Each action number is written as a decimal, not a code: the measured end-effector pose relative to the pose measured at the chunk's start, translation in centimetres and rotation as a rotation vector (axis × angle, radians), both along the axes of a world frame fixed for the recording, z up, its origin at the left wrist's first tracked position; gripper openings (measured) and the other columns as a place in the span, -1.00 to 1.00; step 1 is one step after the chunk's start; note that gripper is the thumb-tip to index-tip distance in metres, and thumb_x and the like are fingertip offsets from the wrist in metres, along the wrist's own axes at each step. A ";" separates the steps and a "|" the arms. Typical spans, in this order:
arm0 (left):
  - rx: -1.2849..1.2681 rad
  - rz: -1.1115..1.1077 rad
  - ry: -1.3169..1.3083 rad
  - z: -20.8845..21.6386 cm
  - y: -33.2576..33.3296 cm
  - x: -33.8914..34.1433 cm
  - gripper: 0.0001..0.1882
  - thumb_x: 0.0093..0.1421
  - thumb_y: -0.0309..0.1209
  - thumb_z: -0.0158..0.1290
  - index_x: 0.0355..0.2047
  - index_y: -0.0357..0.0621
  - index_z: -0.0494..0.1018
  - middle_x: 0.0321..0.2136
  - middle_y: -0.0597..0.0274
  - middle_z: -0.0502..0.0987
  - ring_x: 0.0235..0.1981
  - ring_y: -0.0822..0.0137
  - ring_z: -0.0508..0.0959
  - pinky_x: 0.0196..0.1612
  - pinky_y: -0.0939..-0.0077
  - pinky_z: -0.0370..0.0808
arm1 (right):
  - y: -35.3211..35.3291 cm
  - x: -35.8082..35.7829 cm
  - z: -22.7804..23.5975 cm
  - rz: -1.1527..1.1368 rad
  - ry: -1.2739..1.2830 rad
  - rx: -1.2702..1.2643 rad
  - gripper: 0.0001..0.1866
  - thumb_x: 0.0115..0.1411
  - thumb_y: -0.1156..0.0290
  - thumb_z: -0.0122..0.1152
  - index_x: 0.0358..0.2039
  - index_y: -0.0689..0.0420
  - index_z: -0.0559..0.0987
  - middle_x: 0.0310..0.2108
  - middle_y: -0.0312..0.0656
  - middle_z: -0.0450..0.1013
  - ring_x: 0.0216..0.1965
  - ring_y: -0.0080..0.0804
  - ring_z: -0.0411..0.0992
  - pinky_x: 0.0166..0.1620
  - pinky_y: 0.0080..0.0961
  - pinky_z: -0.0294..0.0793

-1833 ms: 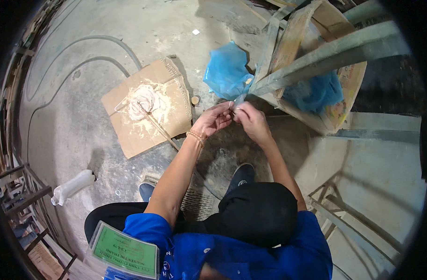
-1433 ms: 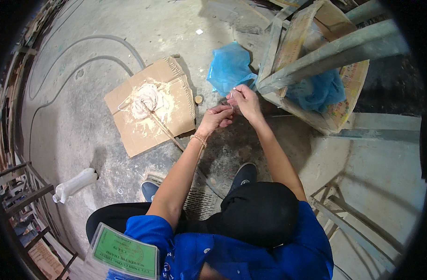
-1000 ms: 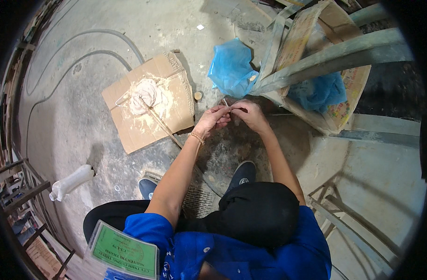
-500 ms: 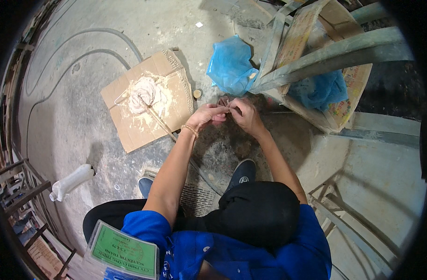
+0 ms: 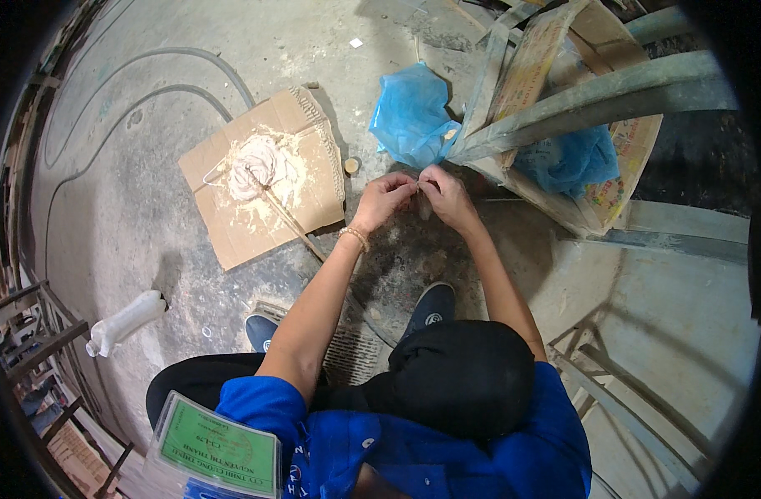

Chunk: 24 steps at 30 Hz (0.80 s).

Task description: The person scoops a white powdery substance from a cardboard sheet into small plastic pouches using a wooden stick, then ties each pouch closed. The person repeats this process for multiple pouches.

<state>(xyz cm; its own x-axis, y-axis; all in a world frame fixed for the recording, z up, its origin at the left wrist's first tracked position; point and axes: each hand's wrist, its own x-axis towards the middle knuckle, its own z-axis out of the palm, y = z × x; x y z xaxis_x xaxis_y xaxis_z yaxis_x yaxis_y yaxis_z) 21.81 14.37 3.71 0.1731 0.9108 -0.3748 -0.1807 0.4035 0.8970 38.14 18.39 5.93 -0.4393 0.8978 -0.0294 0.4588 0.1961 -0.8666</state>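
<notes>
Both hands meet just in front of the blue plastic bag (image 5: 412, 112), with the fingertips pinched close together. My left hand (image 5: 384, 202), a beaded bracelet on its wrist, is closed with thumb against fingers. Facing it, my right hand (image 5: 447, 200) is closed in a similar pinch. Something small seems to be between the fingertips, but it is too small and covered to name. To the left, a cardboard sheet (image 5: 222, 229) lies on the floor, bearing a mound of pale pinkish paste (image 5: 268, 166). A thin stick (image 5: 289, 218) rests with one end in the paste.
A small round cap-like piece (image 5: 352, 166) lies beside the cardboard. At the right stand a curved frame bar (image 5: 596, 100) and a carton (image 5: 634, 166) holding blue plastic. A white bottle (image 5: 127, 324) lies at left; a grey hose (image 5: 172, 54) curls behind. My shoes flank a floor grate (image 5: 347, 358).
My left hand has turned over from a palm-up pose and shifted slightly right. The two hands now pinch fingertip to fingertip. The cardboard, paste and bag have stayed put.
</notes>
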 end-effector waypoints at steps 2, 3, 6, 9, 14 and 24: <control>-0.050 0.023 -0.062 -0.2 0.0 -0.1 -0.78 0.17 -0.33 0.08 -0.26 -0.22 0.49 -0.51 0.41 0.47 -0.51 0.59 0.39 -0.42 0.69 0.35 | -0.4 -0.4 0.3 -0.044 0.044 -0.001 -0.89 0.13 0.49 0.05 -0.34 0.25 0.42 -0.46 -0.06 0.44 -0.40 -0.17 0.43 -0.30 -0.39 0.39; -0.075 0.035 -0.093 -0.4 -0.1 -0.2 -0.79 0.17 -0.34 0.08 -0.27 -0.23 0.49 -0.52 0.42 0.45 -0.52 0.59 0.38 -0.43 0.70 0.35 | -0.5 -0.6 0.4 -0.046 0.049 0.009 -0.89 0.13 0.48 0.05 -0.34 0.25 0.43 -0.44 -0.06 0.45 -0.39 -0.17 0.44 -0.29 -0.39 0.39; -0.104 0.057 -0.183 -0.6 -0.1 -0.1 -0.79 0.17 -0.35 0.08 -0.27 -0.24 0.49 -0.52 0.40 0.46 -0.51 0.58 0.40 -0.42 0.70 0.35 | -0.6 -0.5 0.7 -0.060 0.040 0.049 -0.88 0.13 0.46 0.07 -0.35 0.25 0.47 -0.40 -0.05 0.47 -0.35 -0.15 0.45 -0.26 -0.39 0.41; -0.166 0.121 -0.263 -0.6 -0.1 0.0 -0.79 0.17 -0.36 0.08 -0.26 -0.26 0.48 -0.52 0.39 0.46 -0.51 0.58 0.41 -0.43 0.70 0.36 | -1.0 -0.4 0.9 -0.063 -0.010 0.137 -0.87 0.12 0.46 0.10 -0.37 0.25 0.51 -0.38 -0.07 0.48 -0.32 -0.15 0.46 -0.23 -0.38 0.42; -0.178 0.142 -0.299 -1.1 0.1 0.0 -0.79 0.17 -0.37 0.09 -0.26 -0.27 0.48 -0.52 0.38 0.47 -0.52 0.58 0.42 -0.43 0.70 0.37 | -1.4 -1.0 0.5 -0.076 -0.093 0.356 -0.89 0.08 0.47 0.15 -0.39 0.22 0.54 -0.41 -0.11 0.48 -0.32 -0.15 0.45 -0.22 -0.34 0.41; -0.088 -0.072 -0.087 -2.0 0.4 -2.2 -0.77 0.19 -0.32 0.06 -0.27 -0.25 0.50 -0.46 0.36 0.51 -0.46 0.58 0.44 -0.34 0.71 0.38 | -0.9 -0.5 0.0 -0.133 -0.252 0.482 -0.92 0.02 0.44 0.15 -0.45 0.14 0.47 -0.47 -0.11 0.44 -0.35 -0.07 0.40 -0.26 -0.20 0.34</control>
<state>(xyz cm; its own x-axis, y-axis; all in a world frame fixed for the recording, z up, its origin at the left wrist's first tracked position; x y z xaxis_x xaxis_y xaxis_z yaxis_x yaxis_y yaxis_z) 19.58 14.78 1.73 0.2724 0.8590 -0.4334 -0.2237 0.4947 0.8398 37.62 17.51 5.91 -0.3540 0.8827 0.3092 0.6879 0.4697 -0.5533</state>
